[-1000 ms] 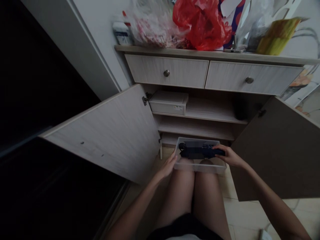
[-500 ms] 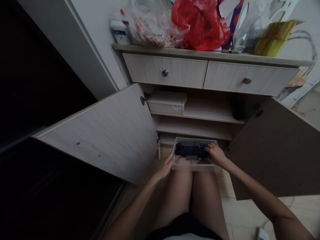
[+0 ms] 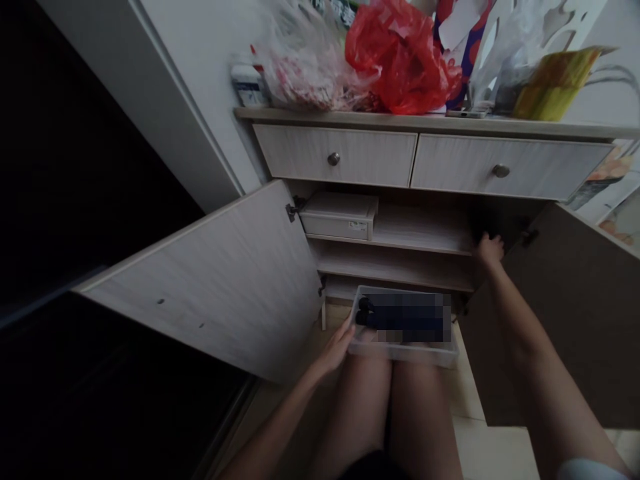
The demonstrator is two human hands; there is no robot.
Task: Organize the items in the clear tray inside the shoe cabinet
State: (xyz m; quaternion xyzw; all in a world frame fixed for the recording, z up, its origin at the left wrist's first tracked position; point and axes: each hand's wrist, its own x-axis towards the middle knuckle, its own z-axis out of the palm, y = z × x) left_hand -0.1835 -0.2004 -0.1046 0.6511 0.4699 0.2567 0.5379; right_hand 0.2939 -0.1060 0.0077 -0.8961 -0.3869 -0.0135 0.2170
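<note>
A clear plastic box rests on my thighs, its lid off. Inside lie dark navy things, partly blurred out by blocks, with black rounded ends at the left. My left hand grips the box's left side. My right hand reaches to the right end of the cabinet's upper shelf, fingers apart and pointing inward. Just behind its fingertips is a black object, too dark to make out; whether they touch it I cannot tell.
Both cabinet doors, left and right, stand wide. A pale flat box sits on the upper shelf's left. Two drawers are closed above. On top stand a white bottle, a red plastic bag and a yellow packet.
My right hand has left the things in the clear box and moved up and right to the upper shelf. My left hand has stayed at the box's side.
</note>
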